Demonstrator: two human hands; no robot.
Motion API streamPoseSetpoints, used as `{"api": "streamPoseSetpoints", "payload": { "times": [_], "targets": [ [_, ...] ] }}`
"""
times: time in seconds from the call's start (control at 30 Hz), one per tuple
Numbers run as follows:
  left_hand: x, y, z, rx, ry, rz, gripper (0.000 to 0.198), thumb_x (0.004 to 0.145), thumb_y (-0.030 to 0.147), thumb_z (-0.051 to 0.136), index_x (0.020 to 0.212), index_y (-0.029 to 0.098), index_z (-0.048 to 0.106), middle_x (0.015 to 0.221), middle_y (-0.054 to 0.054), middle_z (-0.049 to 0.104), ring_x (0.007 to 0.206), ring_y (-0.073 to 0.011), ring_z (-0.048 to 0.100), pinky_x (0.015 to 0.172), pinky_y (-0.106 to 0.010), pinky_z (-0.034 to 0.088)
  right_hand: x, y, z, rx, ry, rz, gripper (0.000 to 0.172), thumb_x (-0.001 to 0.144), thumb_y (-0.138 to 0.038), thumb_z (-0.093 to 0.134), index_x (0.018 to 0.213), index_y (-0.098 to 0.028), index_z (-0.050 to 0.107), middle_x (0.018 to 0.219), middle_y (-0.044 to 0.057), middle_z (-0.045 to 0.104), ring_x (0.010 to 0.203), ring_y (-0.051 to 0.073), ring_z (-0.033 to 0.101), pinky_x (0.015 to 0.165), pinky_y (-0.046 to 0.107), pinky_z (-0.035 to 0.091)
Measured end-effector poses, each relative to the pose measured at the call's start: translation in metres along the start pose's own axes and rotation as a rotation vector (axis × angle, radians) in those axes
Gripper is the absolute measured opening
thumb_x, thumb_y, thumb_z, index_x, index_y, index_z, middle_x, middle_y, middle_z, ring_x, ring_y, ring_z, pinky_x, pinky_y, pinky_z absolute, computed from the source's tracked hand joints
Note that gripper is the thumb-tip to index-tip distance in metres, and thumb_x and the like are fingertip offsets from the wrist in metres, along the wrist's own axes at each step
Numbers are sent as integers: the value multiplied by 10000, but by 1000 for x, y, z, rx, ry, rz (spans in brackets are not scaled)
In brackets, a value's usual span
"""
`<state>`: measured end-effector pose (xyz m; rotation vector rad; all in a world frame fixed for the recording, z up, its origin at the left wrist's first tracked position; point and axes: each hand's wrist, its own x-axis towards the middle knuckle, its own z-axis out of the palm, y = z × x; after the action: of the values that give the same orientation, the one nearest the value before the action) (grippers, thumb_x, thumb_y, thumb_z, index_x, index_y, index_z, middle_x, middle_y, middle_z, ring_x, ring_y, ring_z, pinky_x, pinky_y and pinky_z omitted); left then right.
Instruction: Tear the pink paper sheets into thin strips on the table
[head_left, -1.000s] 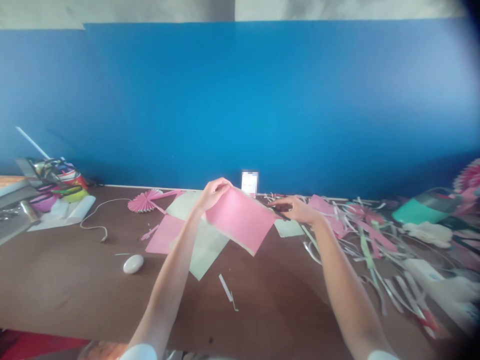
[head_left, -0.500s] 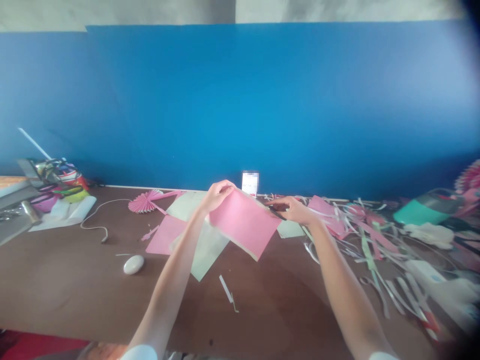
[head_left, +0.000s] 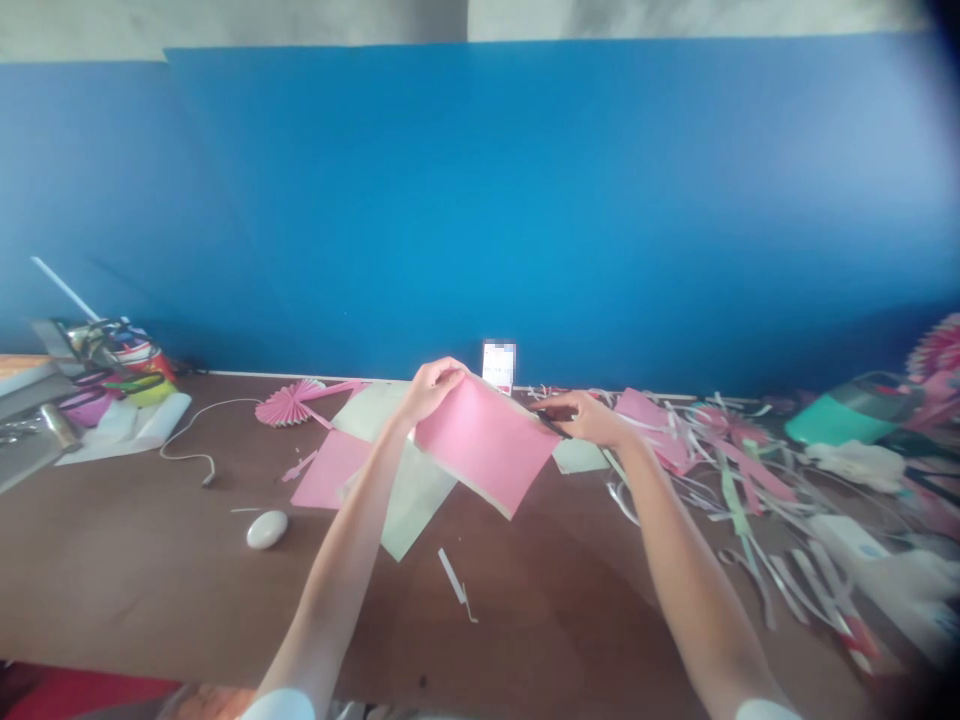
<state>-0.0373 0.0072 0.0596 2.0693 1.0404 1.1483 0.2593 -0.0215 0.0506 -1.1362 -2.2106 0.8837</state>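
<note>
Held above the table is a pink sheet of paper [head_left: 491, 445] with a pale strip along its edges. My left hand [head_left: 437, 388] pinches its upper left corner. My right hand [head_left: 589, 418] is closed around dark-handled scissors [head_left: 551, 424] at the sheet's right edge; the blades are mostly hidden. Under and beside the held sheet lie a pale green sheet [head_left: 412, 505] and another pink sheet [head_left: 330, 470]. A pink pleated paper fan [head_left: 286, 404] rests on the table behind them, to the left.
On the brown table [head_left: 150, 570] sit a white computer mouse [head_left: 268, 530] and a white cable [head_left: 214, 405]. A phone [head_left: 499, 366] leans at the back. Paper strips [head_left: 739, 490] heap up on the right near a green container [head_left: 844, 412]. A blue panel [head_left: 480, 200] stands behind.
Almost nothing differs. The whole view has shifted very slightly; both hands keep their hold on the paper and scissors.
</note>
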Motion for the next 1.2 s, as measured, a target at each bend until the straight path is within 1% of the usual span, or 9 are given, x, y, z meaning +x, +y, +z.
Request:
{"api": "streamPoseSetpoints", "payload": {
  "times": [0.07,0.17,0.37,0.53,0.73,0.87,0.97,1.1,1.2],
  "targets": [
    [-1,0,0,-5,-6,-14,346,890,446,416,949,172,621,979,-59,652,887,-196,595,783,-290,452,1,1,1,22,3,-2,381,749,-275,578,1113,-213,671,966,60,697,752,172,619,620,263,491],
    [-2,1,-1,-9,-9,-23,343,894,442,413,955,175,618,997,-61,649,901,-199,594,777,-289,452,2,2,1,37,4,-6,386,747,-281,580,1114,-206,672,956,60,698,739,171,619,625,270,494],
    [0,1,-1,-1,-11,-14,342,893,441,415,953,173,619,993,-60,652,896,-200,594,771,-284,450,3,2,1,-35,27,-11,386,747,-311,591,1107,-200,675,876,50,696,649,149,577,572,266,468],
    [1,0,1,-3,-21,-9,327,895,431,424,943,177,624,988,-53,656,911,-201,596,778,-285,448,3,-1,3,-66,50,-16,376,752,-357,605,1084,-201,685,826,52,688,682,163,587,604,272,475],
    [0,1,1,-31,-14,0,319,897,420,428,948,177,628,986,-56,653,905,-200,599,776,-284,445,4,-1,4,-57,68,-26,362,759,-307,595,1102,-225,677,964,48,693,793,183,615,682,288,490],
    [-1,-1,3,-64,7,-8,316,890,426,444,940,171,624,966,-53,653,881,-194,602,765,-282,445,6,1,5,-65,69,-4,381,751,-342,611,1107,-219,674,929,51,698,768,186,616,664,298,493],
    [-1,-1,3,-69,14,-13,325,884,436,450,929,165,624,944,-53,654,866,-193,599,761,-282,445,7,2,7,-74,78,-8,381,745,-362,622,1094,-220,679,940,50,696,772,187,614,666,300,491],
    [-1,0,4,-73,-8,-19,330,884,440,449,927,165,626,950,-51,653,863,-190,597,759,-277,442,8,1,8,-88,76,-21,381,751,-342,613,1109,-226,672,936,46,696,756,181,607,652,293,488],
    [-1,-1,6,-78,-8,-22,327,887,433,446,930,162,623,941,-51,652,858,-188,595,747,-272,439,8,1,9,-95,83,-26,375,749,-316,612,1110,-232,673,961,45,697,787,185,613,670,288,490]
  ]
}}
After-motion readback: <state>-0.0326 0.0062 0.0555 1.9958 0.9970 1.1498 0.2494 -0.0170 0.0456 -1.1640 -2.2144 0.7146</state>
